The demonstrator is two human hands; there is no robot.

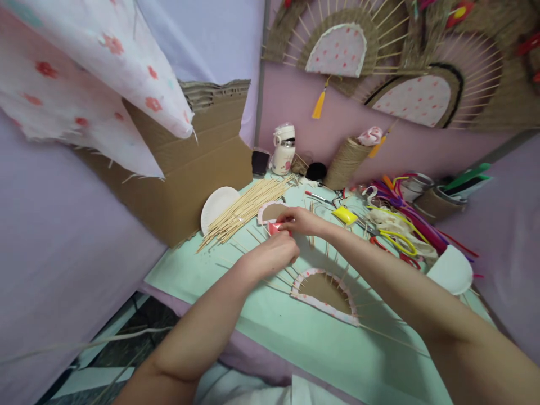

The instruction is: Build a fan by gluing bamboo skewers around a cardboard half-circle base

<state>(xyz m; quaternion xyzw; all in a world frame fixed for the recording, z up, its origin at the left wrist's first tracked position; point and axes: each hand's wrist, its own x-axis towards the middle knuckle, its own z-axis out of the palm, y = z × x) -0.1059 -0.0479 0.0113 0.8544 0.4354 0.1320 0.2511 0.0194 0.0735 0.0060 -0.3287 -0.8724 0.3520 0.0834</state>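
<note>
The person's bare forearms [221,306] lie nearest the head camera, reaching over a pale green table [333,354]. Between them on the table is a half-round cardboard panel [324,291], edged in pink-patterned fabric, with thin sticks fanning outward. Beyond this panel and a little to its left, the two hands meet at a small red packet [274,227]. The right hand [298,220] has its fingertips closed on the packet; the left hand [282,250] is curled narrow just below it, and whether it grips the packet too I cannot tell. A smaller half-round piece [270,212] lies past the packet, farther from the panel. Farther left of the panel, a stick bundle [247,211] partly covers a white plate [216,203]. Beyond the panel to the right are a yellow packet [345,215] and yellow-handled scissors [399,242].
</note>
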